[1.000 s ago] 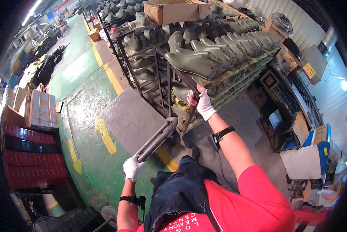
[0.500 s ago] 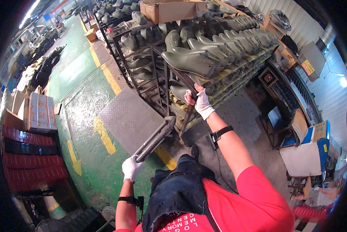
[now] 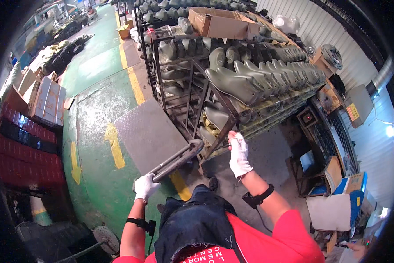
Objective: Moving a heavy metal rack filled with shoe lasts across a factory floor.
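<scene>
My left hand (image 3: 147, 187), in a white glove with bare fingertips, is closed around the dark tubular handle (image 3: 175, 160) of a flat cart. The cart's grey checker-plate deck (image 3: 151, 131) stretches away beyond the handle. My right hand (image 3: 240, 157), gloved the same way, is closed at the near corner post (image 3: 223, 139) of a dark metal rack; its inner fingers are partly hidden. Olive-green boot-shaped pieces (image 3: 236, 85) stand in rows on the rack's top, above my right hand. More of them fill the lower tiers.
Another loaded rack (image 3: 155, 72) and an open cardboard box (image 3: 223, 25) stand behind. Yellow arrows (image 3: 114, 147) mark the green floor at left. Flattened cartons (image 3: 48, 103) and dark red stacks (image 3: 26, 151) line the left side. A bench with a white panel (image 3: 328, 211) stands at right.
The rack's near corner and my right hand now appear lower and farther right. My left hand stays on the cart handle. The whole view has turned somewhat.
</scene>
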The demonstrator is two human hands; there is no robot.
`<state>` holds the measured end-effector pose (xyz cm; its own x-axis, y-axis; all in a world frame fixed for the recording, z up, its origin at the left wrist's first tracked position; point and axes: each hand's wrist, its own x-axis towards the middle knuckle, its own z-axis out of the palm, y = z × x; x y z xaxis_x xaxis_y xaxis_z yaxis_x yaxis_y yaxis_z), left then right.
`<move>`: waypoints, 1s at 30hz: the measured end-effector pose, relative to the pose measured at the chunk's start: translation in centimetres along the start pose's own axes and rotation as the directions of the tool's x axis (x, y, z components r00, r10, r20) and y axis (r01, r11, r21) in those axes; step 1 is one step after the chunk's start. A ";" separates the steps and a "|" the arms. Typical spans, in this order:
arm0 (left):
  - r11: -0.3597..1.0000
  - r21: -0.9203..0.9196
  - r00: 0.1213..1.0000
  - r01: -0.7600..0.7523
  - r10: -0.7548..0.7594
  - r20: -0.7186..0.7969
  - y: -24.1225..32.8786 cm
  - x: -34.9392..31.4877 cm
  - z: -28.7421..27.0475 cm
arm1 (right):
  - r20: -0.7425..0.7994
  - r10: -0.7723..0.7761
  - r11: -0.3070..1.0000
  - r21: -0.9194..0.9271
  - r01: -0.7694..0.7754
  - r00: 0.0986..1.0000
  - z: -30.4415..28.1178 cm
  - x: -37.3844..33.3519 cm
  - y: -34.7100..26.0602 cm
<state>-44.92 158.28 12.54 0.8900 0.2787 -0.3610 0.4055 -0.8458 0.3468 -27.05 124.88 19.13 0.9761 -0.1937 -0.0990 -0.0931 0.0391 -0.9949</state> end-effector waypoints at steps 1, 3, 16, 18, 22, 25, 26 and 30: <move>1.000 -0.010 1.000 -0.013 0.013 -0.005 0.1 0.1 0.1 | 0.082 0.235 0.959 0.141 -0.245 0.969 -0.5 0.0 -0.2; 1.000 0.010 1.000 0.000 0.000 0.004 -0.3 0.1 0.3 | 0.412 0.356 0.711 0.463 -0.530 0.838 0.9 0.4 -3.3; 0.999 0.008 0.996 -0.049 0.049 -0.068 -0.7 0.2 0.8 | -0.026 0.065 0.604 0.797 -0.019 0.998 5.4 5.8 -20.4; 0.999 -0.042 0.994 -0.034 0.029 -0.106 -0.9 0.0 1.1 | -0.085 0.083 0.616 0.788 0.016 0.993 5.6 5.7 -20.4; 0.999 -0.032 0.993 -0.031 0.028 -0.116 -0.6 -0.2 1.1 | -0.098 0.030 0.635 0.770 0.057 0.995 5.3 5.7 -20.4; 0.999 -0.009 0.995 -0.046 0.045 -0.084 -0.3 -0.3 0.6 | -0.075 0.000 0.668 0.742 0.056 0.997 4.9 5.8 -19.5; 0.999 -0.004 0.997 -0.039 0.039 -0.066 -0.1 -0.4 0.4 | -0.049 -0.001 0.678 0.734 0.037 0.999 4.5 6.0 -18.4; 1.000 0.021 1.000 -0.009 0.010 -0.029 -0.4 0.0 0.2 | -0.098 0.123 0.837 0.544 -0.050 0.988 1.7 5.2 -10.0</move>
<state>-45.19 158.54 12.23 0.8997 0.2836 -0.3319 0.3928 -0.8576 0.3320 -20.69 125.19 28.62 0.9333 -0.2824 -0.2218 -0.0199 0.5761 -0.8171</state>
